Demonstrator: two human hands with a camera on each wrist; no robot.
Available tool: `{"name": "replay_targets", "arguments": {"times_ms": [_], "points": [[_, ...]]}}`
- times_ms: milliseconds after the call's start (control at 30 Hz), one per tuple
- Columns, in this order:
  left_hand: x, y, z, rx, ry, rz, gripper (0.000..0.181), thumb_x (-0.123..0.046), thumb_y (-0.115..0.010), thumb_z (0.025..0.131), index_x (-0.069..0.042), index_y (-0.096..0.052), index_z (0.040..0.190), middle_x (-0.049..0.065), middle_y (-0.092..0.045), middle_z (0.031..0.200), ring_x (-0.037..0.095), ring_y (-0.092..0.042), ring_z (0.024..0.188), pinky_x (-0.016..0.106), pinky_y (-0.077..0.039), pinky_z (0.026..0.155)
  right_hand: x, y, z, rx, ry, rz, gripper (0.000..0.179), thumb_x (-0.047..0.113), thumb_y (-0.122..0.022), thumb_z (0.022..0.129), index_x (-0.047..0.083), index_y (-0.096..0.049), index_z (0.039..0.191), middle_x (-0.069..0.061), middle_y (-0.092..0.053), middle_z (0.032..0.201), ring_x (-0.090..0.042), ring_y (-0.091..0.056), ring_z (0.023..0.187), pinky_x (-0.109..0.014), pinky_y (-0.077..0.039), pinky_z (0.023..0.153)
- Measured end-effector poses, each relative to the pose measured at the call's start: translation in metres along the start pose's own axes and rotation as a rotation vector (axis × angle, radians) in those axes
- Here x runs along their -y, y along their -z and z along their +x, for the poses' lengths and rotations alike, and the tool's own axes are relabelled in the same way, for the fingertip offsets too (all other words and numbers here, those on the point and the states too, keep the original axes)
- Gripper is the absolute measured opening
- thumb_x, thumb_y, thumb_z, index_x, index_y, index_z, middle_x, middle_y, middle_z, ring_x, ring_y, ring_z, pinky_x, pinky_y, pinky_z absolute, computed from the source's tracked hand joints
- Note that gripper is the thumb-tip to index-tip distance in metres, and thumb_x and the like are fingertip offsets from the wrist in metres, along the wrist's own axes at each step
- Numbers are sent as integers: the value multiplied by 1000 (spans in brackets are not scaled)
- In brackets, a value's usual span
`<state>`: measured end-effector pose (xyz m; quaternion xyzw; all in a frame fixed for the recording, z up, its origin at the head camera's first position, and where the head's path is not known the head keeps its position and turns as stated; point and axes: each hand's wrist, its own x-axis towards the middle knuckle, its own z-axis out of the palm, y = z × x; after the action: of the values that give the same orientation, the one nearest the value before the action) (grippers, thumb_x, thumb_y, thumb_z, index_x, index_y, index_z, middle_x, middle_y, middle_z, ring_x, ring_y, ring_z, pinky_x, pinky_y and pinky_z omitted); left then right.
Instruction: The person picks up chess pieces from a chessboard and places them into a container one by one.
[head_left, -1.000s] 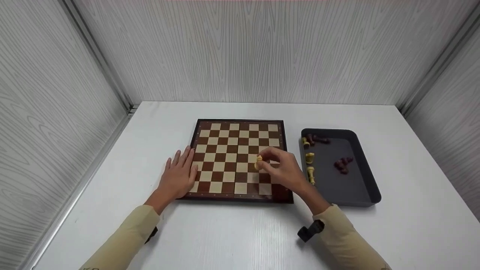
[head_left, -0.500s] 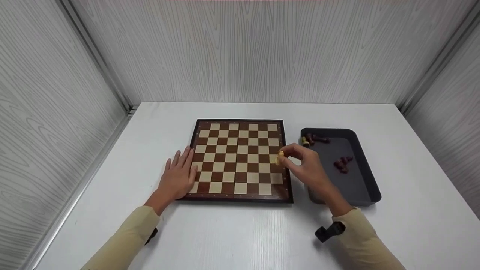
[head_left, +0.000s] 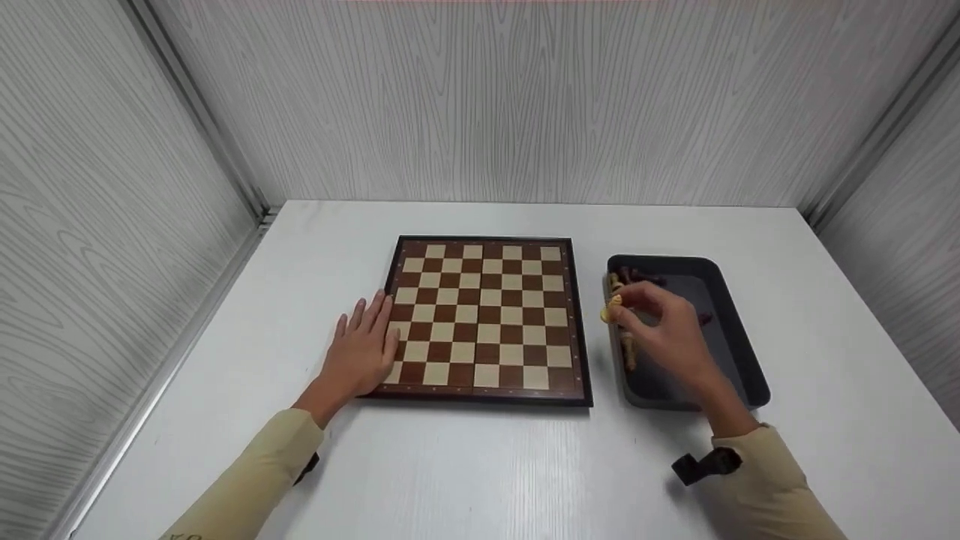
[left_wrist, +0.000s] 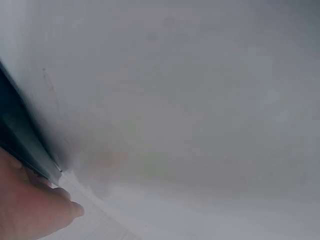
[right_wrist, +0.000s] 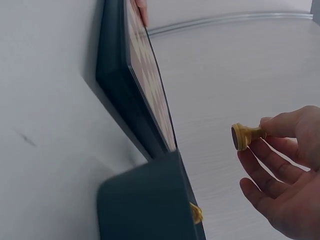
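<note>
My left hand point(head_left: 358, 354) rests with fingers extended along the left edge of the chessboard point(head_left: 501, 313). In the left wrist view only part of that hand point(left_wrist: 35, 207) shows beside the dark board edge. My right hand point(head_left: 673, 334) pinches a small yellow chess piece point(head_left: 608, 310) between thumb and fingertips, over the left rim of the dark grey tray point(head_left: 726, 360). The right wrist view shows the piece point(right_wrist: 242, 136) held sideways, its round base turned outward and its head covered by the fingers. No pieces stand on the board.
In the tray lie yellow pieces point(head_left: 628, 352) along the left side and dark red pieces point(head_left: 651, 277) at the back; my right hand covers part of them. The white table point(head_left: 480, 465) extends to a grey wood-patterned wall point(head_left: 480, 97) behind and at both sides.
My right hand has moved right with the yellow chess piece, from above the board to the tray's left rim. My left hand has stayed at the board's left edge.
</note>
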<state>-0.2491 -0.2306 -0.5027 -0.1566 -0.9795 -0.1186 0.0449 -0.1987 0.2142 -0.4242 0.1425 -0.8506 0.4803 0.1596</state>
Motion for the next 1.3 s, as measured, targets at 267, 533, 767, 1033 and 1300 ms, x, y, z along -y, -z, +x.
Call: {"name": "replay_targets", "arguments": {"times_ms": [267,533,767,1033,1300], "points": [[-1,1,-2,-4,7,-3,63,-34,-29,111,0,-20,163,18,-17,170,44,-16,154,63,-13,121,-23,16,0,-19,-16,-19,20,20,-72,99,5,-73,112,-5,-72,107,-15,-67,102,-27,-53,95],[-1,1,-2,26,17,8,63,-35,-28,112,-1,-17,163,16,-14,170,42,-13,155,62,-12,122,-34,31,0,-65,-24,-51,20,13,-71,98,3,-73,116,-9,-72,108,-17,-67,100,-14,-49,89],[-1,2,-1,34,17,18,63,-36,-27,112,-1,-17,163,16,-13,171,42,-13,155,62,-12,121,-43,42,1,-89,-43,-77,22,11,-71,98,2,-72,118,-12,-72,110,-14,-68,96,-10,-50,84],[0,2,1,28,6,11,63,-35,-28,112,-1,-17,164,16,-13,170,43,-13,155,63,-12,121,-48,49,0,-102,-43,-94,20,12,-72,98,1,-72,114,-10,-73,103,-11,-68,87,-11,-51,81],[1,0,0,35,4,-8,62,-35,-27,112,-1,-16,164,16,-12,171,43,-11,155,63,-10,121,-53,54,-3,-101,-68,-119,19,13,-72,98,1,-73,112,-12,-73,103,-17,-69,86,-12,-51,73]]}}
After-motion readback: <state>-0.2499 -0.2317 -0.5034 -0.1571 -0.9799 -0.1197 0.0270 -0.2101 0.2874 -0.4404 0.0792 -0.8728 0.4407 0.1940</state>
